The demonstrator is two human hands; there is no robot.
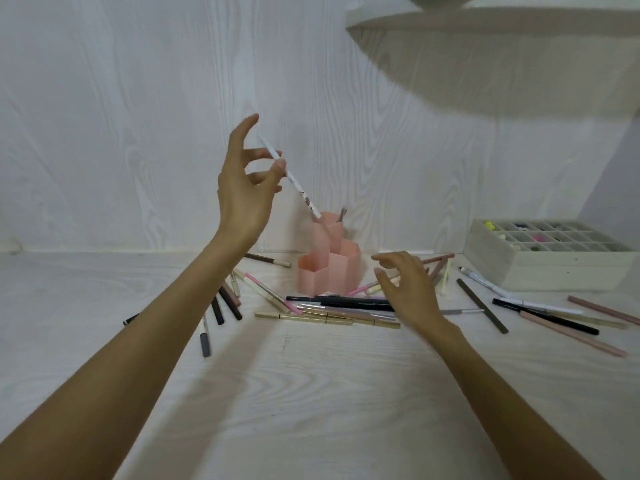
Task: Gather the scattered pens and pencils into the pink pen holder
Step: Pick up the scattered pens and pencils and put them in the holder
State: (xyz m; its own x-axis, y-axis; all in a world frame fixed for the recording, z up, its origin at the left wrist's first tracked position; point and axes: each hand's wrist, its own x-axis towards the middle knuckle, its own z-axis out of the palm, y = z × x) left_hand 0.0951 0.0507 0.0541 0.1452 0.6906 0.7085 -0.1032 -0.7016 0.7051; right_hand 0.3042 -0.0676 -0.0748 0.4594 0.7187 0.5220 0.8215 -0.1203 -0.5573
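The left arm reaches up and forward from the near left, forearm bare, wrist bent slightly back. The left hand (242,188) is raised high, palm turned to the right, with the forefinger stretched upward and the thumb and a curled finger pinching a thin white pencil (291,178) that slants down to the right. The right arm comes in from the near right and runs forward low. The right hand (408,289) hovers palm down, fingers spread and loosely bent, pointing to the left, holding nothing.
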